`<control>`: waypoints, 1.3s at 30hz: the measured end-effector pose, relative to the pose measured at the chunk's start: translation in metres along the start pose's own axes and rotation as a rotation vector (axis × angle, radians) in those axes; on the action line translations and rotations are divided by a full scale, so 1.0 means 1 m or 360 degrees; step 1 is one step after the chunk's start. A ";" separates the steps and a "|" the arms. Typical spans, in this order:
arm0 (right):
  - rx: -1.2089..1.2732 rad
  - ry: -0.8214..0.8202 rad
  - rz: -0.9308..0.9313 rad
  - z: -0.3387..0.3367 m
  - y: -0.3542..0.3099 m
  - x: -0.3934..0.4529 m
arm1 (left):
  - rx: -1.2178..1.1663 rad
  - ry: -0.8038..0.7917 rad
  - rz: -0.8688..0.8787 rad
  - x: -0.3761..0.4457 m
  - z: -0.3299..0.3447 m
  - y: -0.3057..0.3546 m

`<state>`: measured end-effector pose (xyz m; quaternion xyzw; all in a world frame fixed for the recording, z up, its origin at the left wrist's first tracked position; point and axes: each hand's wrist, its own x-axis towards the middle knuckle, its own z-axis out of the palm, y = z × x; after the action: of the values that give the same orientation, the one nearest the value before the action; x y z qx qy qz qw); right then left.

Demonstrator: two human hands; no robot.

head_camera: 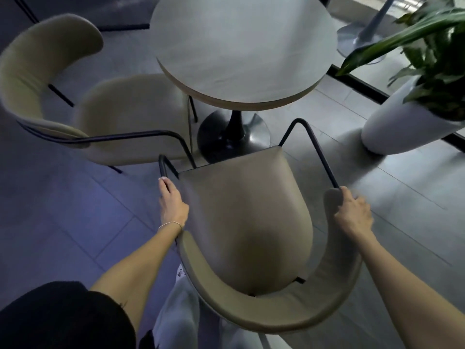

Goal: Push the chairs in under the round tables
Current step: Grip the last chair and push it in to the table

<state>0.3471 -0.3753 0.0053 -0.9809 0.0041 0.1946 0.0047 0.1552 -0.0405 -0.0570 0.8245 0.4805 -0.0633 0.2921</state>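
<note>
Mid-task, by the look of it, with one chair in hand and not yet tucked in. Centre top of the frame: round surface [241, 49] on a black pedestal base [232, 138], bare on top. Lower centre: near chair [245, 210], beige seat and curved backrest, front edge of the seat just short of the pedestal and still clear of the tabletop's rim, so well short of pushed in. Left of frame: second chair [125, 117], seat partly beneath the rim, angled, its black armrest lying close to the near chair's left arm, contact impossible to tell. Right edge: white planter [407, 129] with green leaves, near but apart from the chair's right arm. Smaller still: left hand [172, 205] laid along the left black arm rail, fingers extended and only loosely curled around it; right hand [353, 212] closed over the right end of the backrest where the rail meets it. Next move, judged from this: a straight push toward the pedestal, steered slightly right to keep the two armrests from snagging, and kept away from the planter.
</note>
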 end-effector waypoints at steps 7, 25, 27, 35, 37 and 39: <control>0.0104 0.0052 0.0248 0.001 0.039 -0.008 | 0.0062 -0.0046 0.0264 0.014 0.013 0.044; 0.0051 0.0023 0.0247 0.006 0.004 -0.001 | 0.0261 -0.0107 0.0303 0.071 -0.011 0.058; 0.0038 0.0007 0.0251 0.004 0.003 -0.002 | 0.0266 -0.0135 0.0278 0.071 -0.014 0.059; 0.0079 -0.0067 0.0382 0.008 -0.010 -0.010 | 0.0270 -0.0336 0.0193 0.064 -0.029 0.063; 0.0034 -0.0117 0.0406 0.011 -0.020 -0.018 | 0.0263 -0.0392 0.0190 0.056 -0.031 0.058; 0.0002 -0.0154 0.0420 0.011 -0.029 -0.025 | 0.0274 -0.0477 0.0198 0.049 -0.036 0.052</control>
<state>0.3195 -0.3465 0.0047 -0.9612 0.1331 0.2407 -0.0201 0.2177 -0.0031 -0.0242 0.8560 0.3724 -0.2080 0.2922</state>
